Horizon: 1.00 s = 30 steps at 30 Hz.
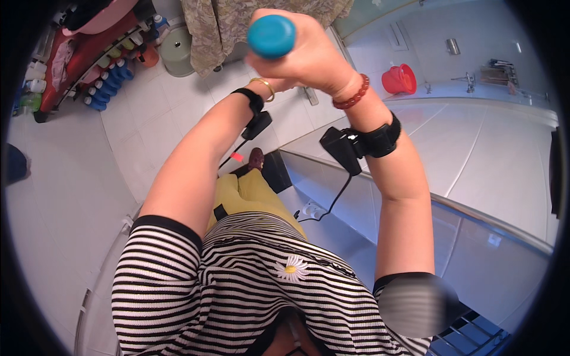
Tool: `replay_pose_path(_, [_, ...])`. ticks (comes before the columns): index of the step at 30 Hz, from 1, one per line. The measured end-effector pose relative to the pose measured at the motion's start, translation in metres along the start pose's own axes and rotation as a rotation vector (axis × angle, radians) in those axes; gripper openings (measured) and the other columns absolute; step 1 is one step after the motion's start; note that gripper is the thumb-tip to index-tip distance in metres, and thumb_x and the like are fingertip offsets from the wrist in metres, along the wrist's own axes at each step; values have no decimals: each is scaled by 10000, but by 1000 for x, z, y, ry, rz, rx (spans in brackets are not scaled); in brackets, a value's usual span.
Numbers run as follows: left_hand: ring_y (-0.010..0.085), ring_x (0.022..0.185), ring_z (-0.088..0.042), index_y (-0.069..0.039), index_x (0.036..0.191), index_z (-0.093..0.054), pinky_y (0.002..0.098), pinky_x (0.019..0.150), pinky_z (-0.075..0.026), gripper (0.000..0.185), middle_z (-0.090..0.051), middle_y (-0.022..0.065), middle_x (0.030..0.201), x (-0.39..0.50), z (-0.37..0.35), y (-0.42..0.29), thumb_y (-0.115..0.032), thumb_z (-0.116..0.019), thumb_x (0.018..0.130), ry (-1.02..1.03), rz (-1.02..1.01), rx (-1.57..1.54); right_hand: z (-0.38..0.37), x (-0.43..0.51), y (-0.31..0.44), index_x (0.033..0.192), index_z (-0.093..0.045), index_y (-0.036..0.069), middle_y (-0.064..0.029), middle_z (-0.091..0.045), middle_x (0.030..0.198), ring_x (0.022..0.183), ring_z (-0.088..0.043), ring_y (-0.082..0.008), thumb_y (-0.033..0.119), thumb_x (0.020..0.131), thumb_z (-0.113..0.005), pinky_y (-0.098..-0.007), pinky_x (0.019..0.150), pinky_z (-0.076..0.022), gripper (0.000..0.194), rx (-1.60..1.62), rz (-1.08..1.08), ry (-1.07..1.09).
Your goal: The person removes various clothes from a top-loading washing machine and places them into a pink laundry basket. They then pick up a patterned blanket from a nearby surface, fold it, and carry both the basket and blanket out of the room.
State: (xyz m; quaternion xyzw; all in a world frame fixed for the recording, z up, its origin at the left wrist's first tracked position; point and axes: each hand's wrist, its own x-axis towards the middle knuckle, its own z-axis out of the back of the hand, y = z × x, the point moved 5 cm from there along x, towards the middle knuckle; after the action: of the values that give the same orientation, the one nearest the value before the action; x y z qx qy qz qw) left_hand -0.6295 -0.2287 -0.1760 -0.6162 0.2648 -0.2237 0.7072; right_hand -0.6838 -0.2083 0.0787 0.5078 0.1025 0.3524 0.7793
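Observation:
My right hand (307, 51), with a red bead bracelet at its wrist, is closed around a handle whose round teal end (271, 36) faces the camera. The rest of that tool is hidden behind the hand. My left hand (281, 83) is just below, mostly covered by the right, with a gold bangle (267, 88) at the wrist; its fingers do not show. Both hands are raised in front of a floral fabric curtain (240, 22).
A red bucket (396, 80) stands on the tiled ledge at the right, near a metal faucet (470, 83). At the upper left are a round grey-green stool (177, 49), a red rack (100, 44) and several blue bottles (111, 82). A tiled wall edge runs along my right.

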Motion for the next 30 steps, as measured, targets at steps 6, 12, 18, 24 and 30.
replay_pose_path(6, [285, 880, -648, -66, 1234, -495, 358, 726, -533, 572, -645, 133, 998, -136, 123, -27, -494, -560, 860, -90, 281, -198, -75, 53, 36, 864, -600, 68, -145, -631, 726, 709, -622, -329, 292, 661, -723, -374, 652, -496, 326, -9, 302, -158])
replay_pose_path(12, [249, 888, -666, -72, 1261, -466, 330, 658, -578, 676, -595, 161, 1135, -290, 232, -178, -633, -352, 900, -355, 192, -421, -124, 105, -59, 855, -622, 70, -121, -665, 772, 738, -651, -300, 379, 667, -714, -362, 675, -503, 373, -99, -47, -191])
replay_pose_path(18, [151, 515, -608, -57, 1051, -555, 242, 364, -459, 377, -608, 83, 818, -346, 243, -152, -385, -583, 866, -225, 697, 500, -261, 107, -115, 835, -652, 105, -131, -663, 802, 770, -636, -315, 401, 652, -710, -402, 692, -506, 353, -175, 49, 173])
replay_pose_path(24, [111, 448, -561, 22, 903, -645, 253, 332, -397, 307, -611, 61, 638, -353, 229, -89, -263, -686, 797, -217, 823, 433, -297, 96, -135, 824, -655, 102, -134, -659, 771, 750, -637, -313, 315, 662, -671, -408, 679, -501, 268, -155, -30, 388])
replay_pose_path(30, [107, 453, -558, 16, 900, -672, 249, 360, -415, 335, -625, 62, 648, -269, 209, -76, -298, -684, 784, -200, 710, 504, -225, 80, -188, 843, -645, 95, -133, -661, 816, 795, -631, -327, 278, 667, -656, -419, 705, -496, 254, -203, -84, 350])
